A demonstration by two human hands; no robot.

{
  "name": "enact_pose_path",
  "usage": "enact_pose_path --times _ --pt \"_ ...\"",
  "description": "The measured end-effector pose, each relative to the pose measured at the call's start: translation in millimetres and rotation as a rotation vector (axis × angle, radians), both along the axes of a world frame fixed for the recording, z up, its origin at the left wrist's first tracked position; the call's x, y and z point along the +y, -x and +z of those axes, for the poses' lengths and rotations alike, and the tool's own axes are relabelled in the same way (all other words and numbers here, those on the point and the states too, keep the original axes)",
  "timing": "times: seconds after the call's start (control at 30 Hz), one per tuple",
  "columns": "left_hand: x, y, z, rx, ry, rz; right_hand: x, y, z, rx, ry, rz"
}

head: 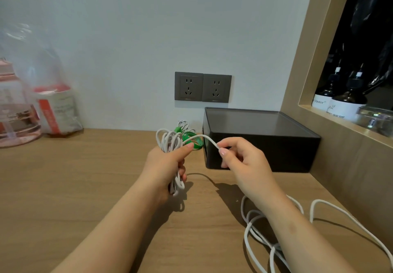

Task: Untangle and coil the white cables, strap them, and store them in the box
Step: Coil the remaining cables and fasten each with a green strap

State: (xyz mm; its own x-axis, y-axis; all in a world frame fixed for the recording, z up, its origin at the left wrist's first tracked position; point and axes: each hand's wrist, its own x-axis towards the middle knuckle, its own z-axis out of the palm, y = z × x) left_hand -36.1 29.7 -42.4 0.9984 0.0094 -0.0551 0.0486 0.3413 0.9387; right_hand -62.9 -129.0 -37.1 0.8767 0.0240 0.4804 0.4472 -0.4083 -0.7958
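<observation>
Status: coil of white cable (170, 143) clenched in the left grip (165, 164), raised just above the counter (85, 187); free tail (205, 138) pinched in the right grip (244, 164) between thumb and forefinger. Further loose white cable (276, 226) in open loops on the counter at near right, partly under the right forearm (297, 230). Behind the coil, green straps (190, 140) beside the black box (287, 153), lid (251, 117) apparently closed.

Probable faults and causes:
- Avoid slackening the left grip before strapping; likely to let the turns spring open and undo the coil.
- Avoid hauling on the free tail; liable to cinch a turn into a knot.
- Lift the right forearm clear of the loose loops; otherwise apt to snag and tangle them further.
- Before reaching for a strap, tuck the tail under the left thumb; otherwise likely to drop and unwind.
- Open the lid first; otherwise no free grip for it
</observation>
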Motion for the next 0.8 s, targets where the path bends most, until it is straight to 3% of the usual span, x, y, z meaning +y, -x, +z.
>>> enact_pose_path --times 0.1,0.2,0.43,0.8 --pt "-4 3 1 -0.038 -0.008 -0.055 5 2 1 0.072 -0.160 0.036" --pt "-7 4 0 -0.078 -0.062 -0.084 3 4 4 0.083 -0.193 0.067" --pt "-9 4 1 -0.109 -0.086 -0.053 10 3 -4 -0.026 0.141 0.073" --pt "-12 -14 -18 -0.181 -0.331 0.045 17 0 -13 -0.190 0.211 -0.051"
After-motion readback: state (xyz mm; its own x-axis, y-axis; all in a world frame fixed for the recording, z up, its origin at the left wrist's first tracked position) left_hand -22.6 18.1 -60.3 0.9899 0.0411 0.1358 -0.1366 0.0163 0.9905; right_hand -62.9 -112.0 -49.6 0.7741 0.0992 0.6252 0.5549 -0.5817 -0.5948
